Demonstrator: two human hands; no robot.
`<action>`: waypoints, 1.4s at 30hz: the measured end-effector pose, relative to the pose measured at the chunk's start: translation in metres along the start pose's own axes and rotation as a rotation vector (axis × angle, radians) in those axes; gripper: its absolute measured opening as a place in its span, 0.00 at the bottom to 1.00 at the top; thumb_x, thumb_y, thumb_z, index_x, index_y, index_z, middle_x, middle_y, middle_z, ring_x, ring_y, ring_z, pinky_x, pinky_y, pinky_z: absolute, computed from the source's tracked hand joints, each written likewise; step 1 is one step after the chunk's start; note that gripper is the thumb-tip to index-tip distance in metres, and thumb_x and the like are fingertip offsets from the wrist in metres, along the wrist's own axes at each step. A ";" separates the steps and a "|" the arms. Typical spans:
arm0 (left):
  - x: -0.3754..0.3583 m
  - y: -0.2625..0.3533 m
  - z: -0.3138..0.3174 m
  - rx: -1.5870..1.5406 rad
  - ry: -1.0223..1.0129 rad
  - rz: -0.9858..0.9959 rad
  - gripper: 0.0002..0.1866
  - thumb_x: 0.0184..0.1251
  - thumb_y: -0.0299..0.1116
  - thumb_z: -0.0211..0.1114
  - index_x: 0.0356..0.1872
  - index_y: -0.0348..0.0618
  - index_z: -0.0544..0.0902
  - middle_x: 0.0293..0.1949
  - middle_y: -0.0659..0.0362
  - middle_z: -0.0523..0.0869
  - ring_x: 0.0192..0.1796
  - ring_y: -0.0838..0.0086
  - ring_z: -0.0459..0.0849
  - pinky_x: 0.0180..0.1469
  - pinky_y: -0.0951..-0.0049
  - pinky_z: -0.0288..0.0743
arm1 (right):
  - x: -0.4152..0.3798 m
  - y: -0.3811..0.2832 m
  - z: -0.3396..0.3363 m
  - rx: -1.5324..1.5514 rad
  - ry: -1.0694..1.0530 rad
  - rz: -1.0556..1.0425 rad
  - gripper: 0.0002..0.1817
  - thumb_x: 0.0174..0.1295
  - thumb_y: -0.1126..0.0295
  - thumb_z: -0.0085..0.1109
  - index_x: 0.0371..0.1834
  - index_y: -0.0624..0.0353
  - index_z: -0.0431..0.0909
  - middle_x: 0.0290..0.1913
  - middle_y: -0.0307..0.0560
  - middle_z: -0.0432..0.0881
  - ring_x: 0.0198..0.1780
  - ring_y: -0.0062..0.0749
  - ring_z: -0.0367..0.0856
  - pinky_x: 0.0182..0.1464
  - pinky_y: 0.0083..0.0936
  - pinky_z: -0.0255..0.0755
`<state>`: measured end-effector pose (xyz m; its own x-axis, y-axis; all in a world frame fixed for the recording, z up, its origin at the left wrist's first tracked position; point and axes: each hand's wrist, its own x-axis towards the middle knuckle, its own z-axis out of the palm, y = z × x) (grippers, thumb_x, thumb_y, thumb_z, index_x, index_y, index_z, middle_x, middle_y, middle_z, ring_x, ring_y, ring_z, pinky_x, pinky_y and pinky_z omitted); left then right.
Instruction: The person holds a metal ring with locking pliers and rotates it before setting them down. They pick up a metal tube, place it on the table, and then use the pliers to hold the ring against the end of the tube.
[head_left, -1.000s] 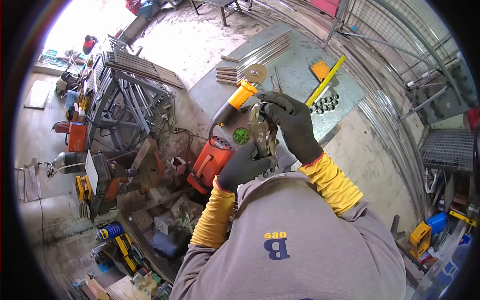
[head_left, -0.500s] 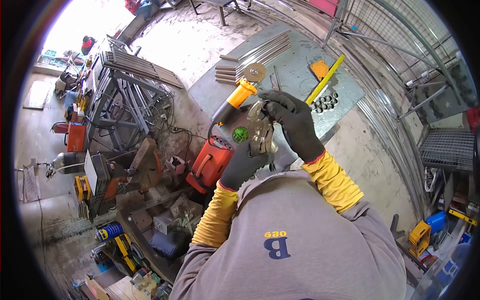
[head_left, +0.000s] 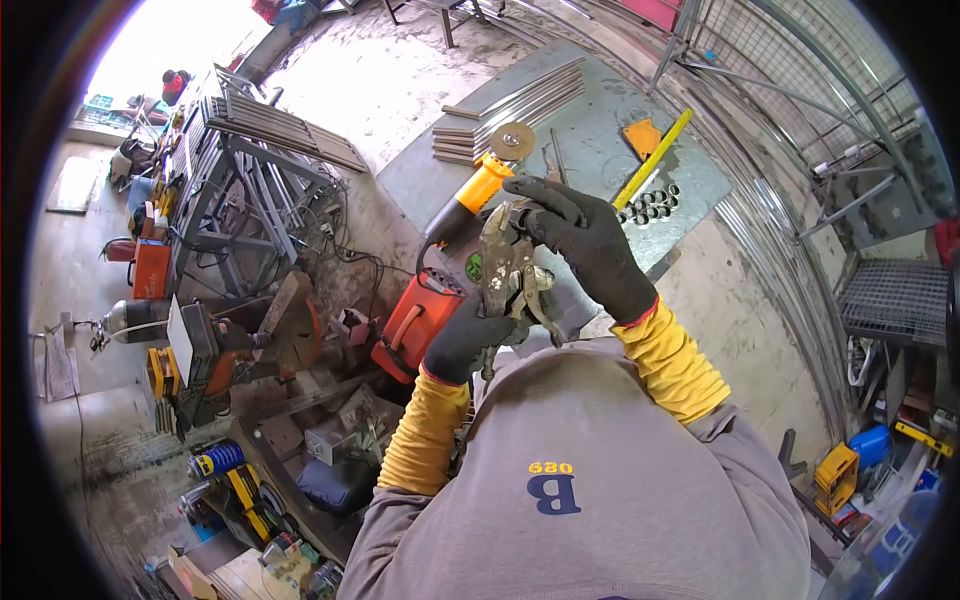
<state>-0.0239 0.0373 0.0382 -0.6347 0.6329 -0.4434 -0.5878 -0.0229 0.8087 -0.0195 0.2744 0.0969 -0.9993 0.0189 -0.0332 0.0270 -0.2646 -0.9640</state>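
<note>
Just above the grey shirt [head_left: 600, 470], the left hand [head_left: 462, 340] grips the pliers [head_left: 508, 272] low down (handles splayed); the right hand [head_left: 585, 240] fingers pinch their head. Beyond the pliers: grinder [head_left: 478, 190], worktop [head_left: 590, 140], yellow ruler [head_left: 652, 158].

Pliers [head_left: 508, 272] now opened up, handles spread apart; before shut. Left hand [head_left: 462, 343] slid lower, right hand [head_left: 590, 245] up top.

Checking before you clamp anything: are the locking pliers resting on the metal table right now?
No, the locking pliers are held up off the metal table, with the left hand at their handles and the right hand at their head.
</note>
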 end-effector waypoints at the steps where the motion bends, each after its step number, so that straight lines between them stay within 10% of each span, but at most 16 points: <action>1: -0.001 0.002 0.002 -0.007 -0.005 -0.015 0.27 0.67 0.21 0.67 0.69 0.35 0.80 0.54 0.60 0.89 0.49 0.76 0.86 0.53 0.72 0.82 | 0.001 -0.001 0.000 0.000 0.000 0.000 0.23 0.76 0.73 0.59 0.72 0.64 0.82 0.57 0.43 0.91 0.54 0.19 0.85 0.61 0.20 0.79; 12: 0.001 -0.002 0.004 -0.012 -0.132 0.051 0.28 0.72 0.26 0.68 0.72 0.32 0.76 0.55 0.53 0.86 0.54 0.62 0.88 0.61 0.58 0.82 | 0.004 -0.006 -0.004 -0.135 -0.061 -0.040 0.24 0.76 0.76 0.60 0.74 0.62 0.82 0.59 0.42 0.89 0.54 0.19 0.84 0.61 0.22 0.79; 25: -0.003 0.005 0.020 0.046 -0.029 0.095 0.16 0.71 0.28 0.68 0.57 0.35 0.82 0.39 0.60 0.86 0.36 0.75 0.86 0.39 0.70 0.83 | 0.003 -0.001 -0.006 -0.147 -0.037 -0.005 0.23 0.78 0.73 0.59 0.74 0.63 0.81 0.59 0.41 0.89 0.51 0.17 0.84 0.58 0.21 0.79; 34: -0.004 0.007 0.019 -0.116 -0.140 0.073 0.21 0.70 0.37 0.70 0.56 0.33 0.81 0.36 0.58 0.86 0.33 0.72 0.86 0.37 0.69 0.82 | 0.003 0.022 -0.014 0.210 -0.149 -0.119 0.38 0.88 0.40 0.39 0.78 0.65 0.76 0.62 0.44 0.88 0.59 0.21 0.86 0.62 0.22 0.79; 42: 0.016 -0.009 0.007 0.223 0.020 0.131 0.17 0.74 0.33 0.68 0.57 0.34 0.80 0.37 0.58 0.85 0.34 0.73 0.84 0.37 0.68 0.81 | 0.001 0.018 -0.003 0.054 0.077 -0.014 0.17 0.74 0.75 0.62 0.62 0.66 0.89 0.54 0.44 0.93 0.53 0.19 0.88 0.58 0.21 0.82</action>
<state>-0.0253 0.0525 0.0263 -0.7094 0.6202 -0.3347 -0.3761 0.0685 0.9241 -0.0195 0.2723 0.0788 -0.9944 0.0966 -0.0421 0.0095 -0.3151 -0.9490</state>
